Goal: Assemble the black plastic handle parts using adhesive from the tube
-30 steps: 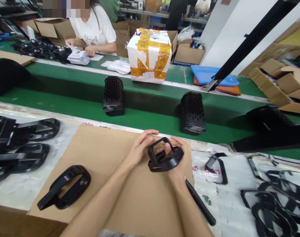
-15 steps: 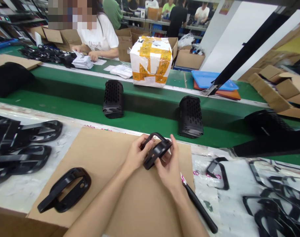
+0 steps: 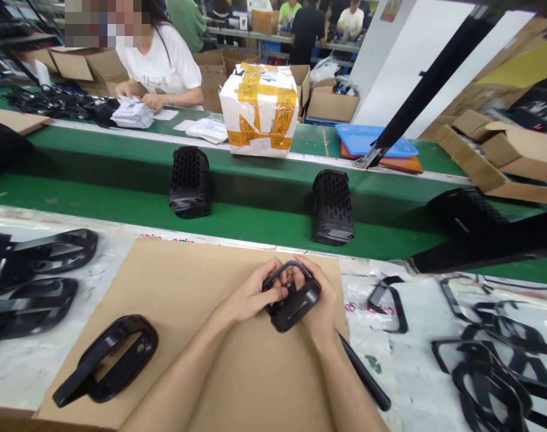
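Shows smooth, glossy black plastic on held handle part and loose handle part. Looks like matt brown cardboard for flat sheet, wrinkled shiny sheeting, dull black plastic on perforated housings, glossy tape on box.

Black handle (partly behind left thumb)

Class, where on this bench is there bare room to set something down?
Free: the flat brown cardboard between the left forearm and the glossy black looped piece; the green strip between two black perforated housings. Crowded: clustered black parts leftmost, tangled black frames rightmost.
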`<state>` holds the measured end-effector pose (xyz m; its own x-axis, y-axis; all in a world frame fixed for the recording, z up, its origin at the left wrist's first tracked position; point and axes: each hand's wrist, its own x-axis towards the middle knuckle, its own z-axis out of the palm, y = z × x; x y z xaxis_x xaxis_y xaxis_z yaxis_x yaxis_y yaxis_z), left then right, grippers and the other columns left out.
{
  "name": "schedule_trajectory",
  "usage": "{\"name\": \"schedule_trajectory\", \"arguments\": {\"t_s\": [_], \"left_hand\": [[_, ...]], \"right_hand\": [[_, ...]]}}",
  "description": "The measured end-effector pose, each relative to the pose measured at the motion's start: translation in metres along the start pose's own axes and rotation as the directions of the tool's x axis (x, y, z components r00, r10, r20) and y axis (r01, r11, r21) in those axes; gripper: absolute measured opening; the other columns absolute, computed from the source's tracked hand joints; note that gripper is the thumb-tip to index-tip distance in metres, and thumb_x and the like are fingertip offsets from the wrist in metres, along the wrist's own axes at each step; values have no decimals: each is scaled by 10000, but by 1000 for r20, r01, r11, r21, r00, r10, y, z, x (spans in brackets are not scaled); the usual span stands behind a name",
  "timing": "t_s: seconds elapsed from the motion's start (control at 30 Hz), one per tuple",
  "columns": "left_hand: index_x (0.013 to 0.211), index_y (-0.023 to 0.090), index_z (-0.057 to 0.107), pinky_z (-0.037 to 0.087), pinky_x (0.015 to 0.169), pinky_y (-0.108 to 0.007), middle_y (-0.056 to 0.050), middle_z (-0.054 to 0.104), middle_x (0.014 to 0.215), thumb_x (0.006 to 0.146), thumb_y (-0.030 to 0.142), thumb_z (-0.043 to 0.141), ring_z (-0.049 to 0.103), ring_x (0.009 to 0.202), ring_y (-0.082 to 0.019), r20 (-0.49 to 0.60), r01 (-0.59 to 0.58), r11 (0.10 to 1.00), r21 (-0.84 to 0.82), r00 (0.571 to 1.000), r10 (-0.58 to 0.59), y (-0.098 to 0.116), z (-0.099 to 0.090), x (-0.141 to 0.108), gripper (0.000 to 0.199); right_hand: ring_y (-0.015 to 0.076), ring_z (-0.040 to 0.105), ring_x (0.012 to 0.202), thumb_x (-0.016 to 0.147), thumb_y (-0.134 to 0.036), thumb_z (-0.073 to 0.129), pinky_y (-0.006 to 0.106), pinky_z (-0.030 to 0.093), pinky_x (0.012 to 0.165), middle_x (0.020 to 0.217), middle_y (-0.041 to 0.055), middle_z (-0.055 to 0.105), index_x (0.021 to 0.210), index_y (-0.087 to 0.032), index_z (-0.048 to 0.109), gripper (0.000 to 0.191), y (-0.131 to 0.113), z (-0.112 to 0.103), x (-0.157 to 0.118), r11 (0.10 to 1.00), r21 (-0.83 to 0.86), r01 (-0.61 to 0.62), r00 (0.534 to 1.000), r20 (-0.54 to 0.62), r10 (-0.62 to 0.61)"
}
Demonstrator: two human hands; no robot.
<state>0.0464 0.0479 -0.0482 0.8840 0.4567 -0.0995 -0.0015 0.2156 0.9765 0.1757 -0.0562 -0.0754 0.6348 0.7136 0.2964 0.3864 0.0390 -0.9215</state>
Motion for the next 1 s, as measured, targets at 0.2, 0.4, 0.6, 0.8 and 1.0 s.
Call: {"name": "schedule_trajectory", "arguments": {"t_s": [0.2, 0.4, 0.6, 0.8, 1.0], "left_hand": [[838, 200, 473, 383, 633, -251, 29, 477, 765, 791, 269, 666, 454, 675, -126, 38, 114, 992, -56, 993, -112, -1, 0, 0, 210], [854, 212, 455, 374, 591, -254, 36, 491, 730, 936, 348, 533, 458, 624, -130, -144, 109, 971, 212, 986, -79, -8, 17, 1, 177], [819, 212, 457, 363, 641, -264, 27, 527, 739, 970, 333, 481, 481, 678, -150, -201, 78, 908, 412, 980, 7, -10, 23, 4, 195], [799, 198, 473, 326, 588, -258, 40, 496, 676, 972, 471, 531, 452, 615, -125, -161, 19, 977, 211, 987, 16, -17, 15, 9, 329], [824, 178, 554, 339, 601, -252, 40, 506, 679, 840, 499, 724, 459, 623, -114, -235, -95, 995, -18, 968, 88, 20, -3, 3, 363]], "right_hand": [[203, 728, 793, 993, -346, 645, 350, 614, 767, 982, 50, 773, 1250, -246, 732, 289, 0, -2, 0, 1000, 10, 16, 1000, 14, -16], [212, 731, 743, 965, -421, 668, 357, 628, 755, 1005, 64, 781, 1163, -233, 774, 293, 6, -4, 1, 998, -2, -59, 998, -16, 59], [226, 736, 800, 940, -445, 694, 343, 623, 730, 1038, 76, 776, 1107, -211, 779, 300, 14, -3, 1, 992, 50, -118, 992, -40, 120], [244, 733, 821, 929, -496, 662, 376, 606, 787, 997, 91, 781, 1018, -183, 774, 344, 6, 0, 8, 996, -32, -80, 995, -69, 78], [375, 674, 1147, 786, -578, 659, 513, 542, 978, 1265, 146, 719, 1279, -180, 699, 635, 10, -5, 12, 990, -121, -71, 997, 21, 75]]}}
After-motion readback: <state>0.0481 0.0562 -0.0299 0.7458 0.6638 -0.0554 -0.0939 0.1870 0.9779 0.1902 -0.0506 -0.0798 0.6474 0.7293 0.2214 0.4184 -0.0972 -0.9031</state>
